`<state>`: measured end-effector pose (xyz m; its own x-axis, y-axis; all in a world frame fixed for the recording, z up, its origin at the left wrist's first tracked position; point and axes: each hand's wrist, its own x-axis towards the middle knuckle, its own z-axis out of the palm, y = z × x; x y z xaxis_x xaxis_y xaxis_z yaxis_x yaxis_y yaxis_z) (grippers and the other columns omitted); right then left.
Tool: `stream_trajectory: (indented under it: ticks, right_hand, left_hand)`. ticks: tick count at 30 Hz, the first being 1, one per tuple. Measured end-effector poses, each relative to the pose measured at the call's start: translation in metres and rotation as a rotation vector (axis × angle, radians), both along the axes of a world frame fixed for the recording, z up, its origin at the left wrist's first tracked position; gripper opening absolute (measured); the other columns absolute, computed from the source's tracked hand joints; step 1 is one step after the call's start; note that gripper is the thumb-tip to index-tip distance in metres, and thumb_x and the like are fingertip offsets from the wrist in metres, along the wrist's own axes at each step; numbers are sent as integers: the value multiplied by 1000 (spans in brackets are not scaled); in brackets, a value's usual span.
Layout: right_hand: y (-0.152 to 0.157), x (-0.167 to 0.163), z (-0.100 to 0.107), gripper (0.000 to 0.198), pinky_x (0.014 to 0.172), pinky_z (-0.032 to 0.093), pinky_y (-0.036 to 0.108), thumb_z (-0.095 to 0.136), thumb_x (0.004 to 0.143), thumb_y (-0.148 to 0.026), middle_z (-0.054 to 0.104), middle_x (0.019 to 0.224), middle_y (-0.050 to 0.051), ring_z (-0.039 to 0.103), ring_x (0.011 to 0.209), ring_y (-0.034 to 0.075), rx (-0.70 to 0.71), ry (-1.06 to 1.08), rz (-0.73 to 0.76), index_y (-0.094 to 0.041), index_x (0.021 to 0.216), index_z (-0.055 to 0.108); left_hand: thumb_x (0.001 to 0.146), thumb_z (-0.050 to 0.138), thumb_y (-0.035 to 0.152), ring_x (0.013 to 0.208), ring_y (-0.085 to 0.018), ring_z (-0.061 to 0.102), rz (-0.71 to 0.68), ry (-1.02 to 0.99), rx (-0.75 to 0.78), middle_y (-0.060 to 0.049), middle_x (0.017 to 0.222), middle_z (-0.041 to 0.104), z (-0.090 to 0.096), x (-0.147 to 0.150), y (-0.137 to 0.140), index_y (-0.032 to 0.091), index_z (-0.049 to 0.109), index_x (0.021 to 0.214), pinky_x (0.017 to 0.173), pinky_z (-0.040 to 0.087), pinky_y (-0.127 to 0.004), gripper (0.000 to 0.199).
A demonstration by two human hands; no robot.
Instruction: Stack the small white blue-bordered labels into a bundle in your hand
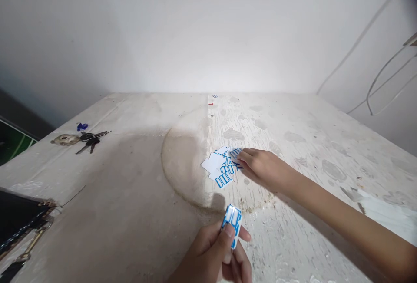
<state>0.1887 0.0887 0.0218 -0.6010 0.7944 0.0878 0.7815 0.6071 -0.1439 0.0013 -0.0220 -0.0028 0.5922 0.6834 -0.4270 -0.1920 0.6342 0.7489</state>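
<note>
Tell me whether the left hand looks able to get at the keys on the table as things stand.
Probably yes: nothing visible blocks the way between the left hand and the keys, though that hand is holding blue-and-white cards.

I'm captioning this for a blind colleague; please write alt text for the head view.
A person's left hand grips at least one small white rectangular card with blue printing, while the right hand touches a loose pile of similar cards on a stained off-white tabletop. Dark metal keys lie to the left.
</note>
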Motion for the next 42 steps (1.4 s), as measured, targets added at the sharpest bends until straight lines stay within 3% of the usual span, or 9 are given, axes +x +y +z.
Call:
stream_trajectory:
  ticks: [4,12,16,20,23,28,31,37,42]
  right_hand:
    - [2,-3,-5,13,54,34,26,43,86,-12,51,79,7,49,59,14,-1,20,-55,-12,78,53]
    - [5,3,-1,17,55,34,23,42,84,-7,52,74,3,49,58,11,-12,13,-10,-15,72,51]
    - [3,-1,-6,9,54,34,27,46,81,-7,53,74,6,50,60,16,28,-22,-33,-11,84,54]
    - [-6,-6,-8,15,53,35,29,43,81,-8,54,77,11,52,66,21,88,-33,-87,-8,90,56]
    - [-19,-6,-3,22,57,39,29,44,84,-12,54,87,10,53,70,18,70,143,-121,-11,103,55]
    - [-53,-5,7,24,51,41,26,37,93,-20,52,84,4,51,61,12,-357,902,-187,-22,104,59]
    - [-74,-10,8,22,54,44,26,46,91,-24,53,81,2,52,62,12,-538,1197,-258,-25,109,58]
    - [-90,-14,7,13,53,39,21,59,85,-25,57,67,-1,51,59,9,-880,1354,-321,-22,96,64]
    - [-88,-10,2,13,51,31,22,57,88,-26,59,68,0,52,59,9,-967,1347,-307,-21,90,68]
  left_hand:
    - [77,47,63,39,-6,45,-3,-9,1,-2,54,58,-1,0,0,11,50,90,46,34,-19,53]
    - [78,44,65,40,-7,45,-8,15,9,-1,53,58,-4,1,-1,12,50,90,46,33,-19,55]
    - [79,44,64,41,-7,47,-12,35,-1,-1,53,57,-5,1,0,13,51,90,47,34,-20,53]
    - [72,49,69,39,-8,46,3,32,2,-1,49,57,-15,3,-1,14,52,86,45,33,-21,56]
    - [71,49,69,37,-9,45,41,24,-2,-1,47,56,-18,5,-2,15,51,84,43,31,-20,56]
    - [73,49,68,40,-8,47,43,57,-23,-1,51,58,-7,3,-1,14,49,88,47,35,-20,56]
    - [74,47,68,40,-8,47,19,79,1,-2,51,59,-2,1,0,13,48,91,47,35,-19,57]
    - [80,42,64,38,-9,49,-33,78,41,-2,51,59,-6,3,-3,12,43,104,46,36,-21,58]
    - [81,39,63,43,-10,51,-67,112,57,-3,55,60,-5,3,-5,10,41,109,49,39,-22,59]
